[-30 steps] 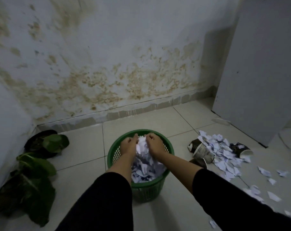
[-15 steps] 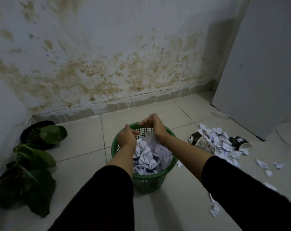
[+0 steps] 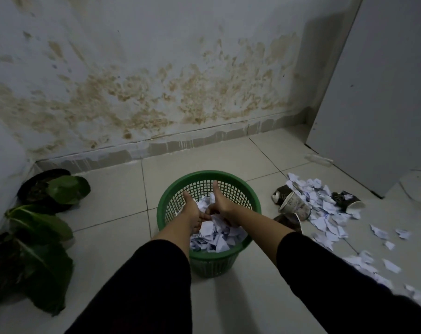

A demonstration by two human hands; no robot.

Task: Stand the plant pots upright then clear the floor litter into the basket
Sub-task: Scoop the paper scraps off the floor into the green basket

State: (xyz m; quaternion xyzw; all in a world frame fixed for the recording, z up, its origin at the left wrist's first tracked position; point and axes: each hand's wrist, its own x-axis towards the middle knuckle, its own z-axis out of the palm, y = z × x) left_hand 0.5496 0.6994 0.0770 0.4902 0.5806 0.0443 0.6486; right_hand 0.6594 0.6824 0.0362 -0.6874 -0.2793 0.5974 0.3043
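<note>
A green mesh basket (image 3: 249,196) stands on the tiled floor, partly filled with torn white paper (image 3: 219,237). Both hands are down inside it, thumbs up, fingertips meeting on the paper. My left hand (image 3: 192,209) has its fingers stretched out. My right hand (image 3: 222,204) curls its fingers down into the scraps, which hide them. A pile of paper scraps (image 3: 322,208) lies right of the basket with toppled paper cups (image 3: 295,206) in it. Dark plant pots (image 3: 39,182) with big green leaves (image 3: 38,224) line the left wall; I cannot tell if they stand upright.
More scraps (image 3: 390,265) trail across the floor at the lower right. A pale door panel (image 3: 373,92) stands at the right, with a clear plastic piece (image 3: 319,160) at its foot. The stained wall (image 3: 156,104) closes the back.
Both hands were in the basket on the paper, rose above its rim half a second ago, and have now dropped back in, meeting over the paper. The view has shifted slightly.
</note>
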